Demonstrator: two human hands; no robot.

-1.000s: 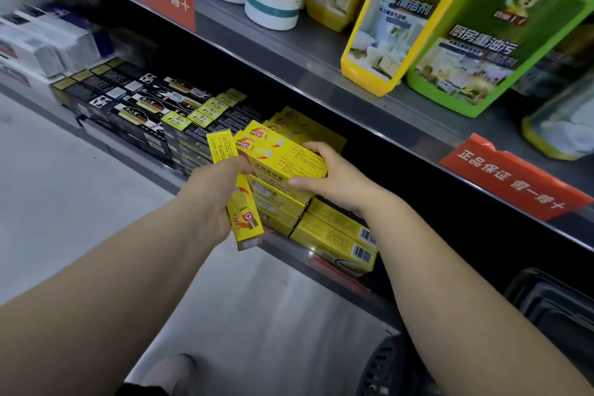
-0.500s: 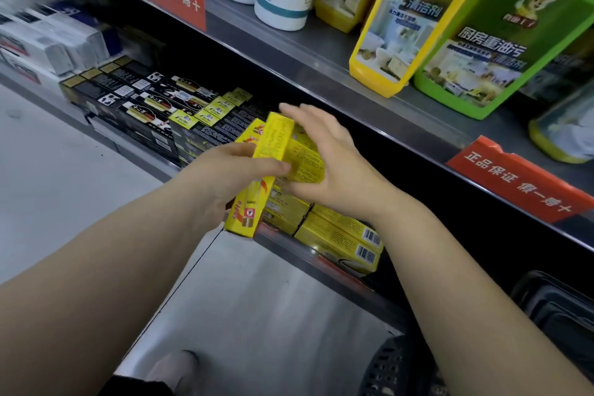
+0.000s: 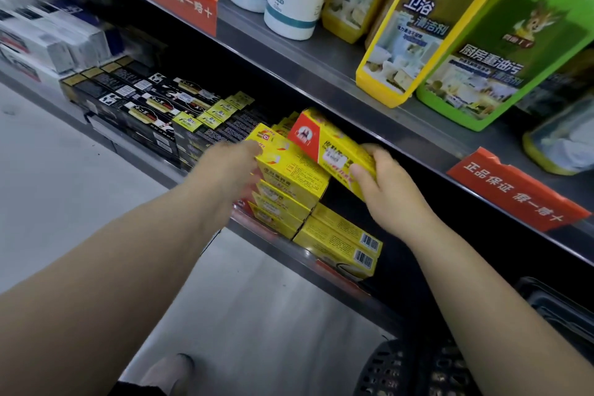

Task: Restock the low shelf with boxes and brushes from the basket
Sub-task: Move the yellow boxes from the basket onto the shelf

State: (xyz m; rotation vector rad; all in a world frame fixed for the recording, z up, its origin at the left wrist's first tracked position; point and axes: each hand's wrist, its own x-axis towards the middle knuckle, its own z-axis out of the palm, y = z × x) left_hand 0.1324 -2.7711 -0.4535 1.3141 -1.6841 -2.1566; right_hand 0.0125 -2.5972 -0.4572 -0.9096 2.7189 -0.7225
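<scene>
My right hand (image 3: 392, 196) pinches 1 yellow box (image 3: 328, 145), tilted over the yellow stack (image 3: 289, 190) on the low shelf (image 3: 321, 264); left hand (image 3: 225, 170) braces the stack (fingers blurred, cannot tell). Near right, basket (image 3: 401, 370) contents hidden: remainder unknown.

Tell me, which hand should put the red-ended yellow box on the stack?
Probably the right hand: it grips that box, tilted right by the yellow stack. The left hand only touches the stack's end.
</scene>
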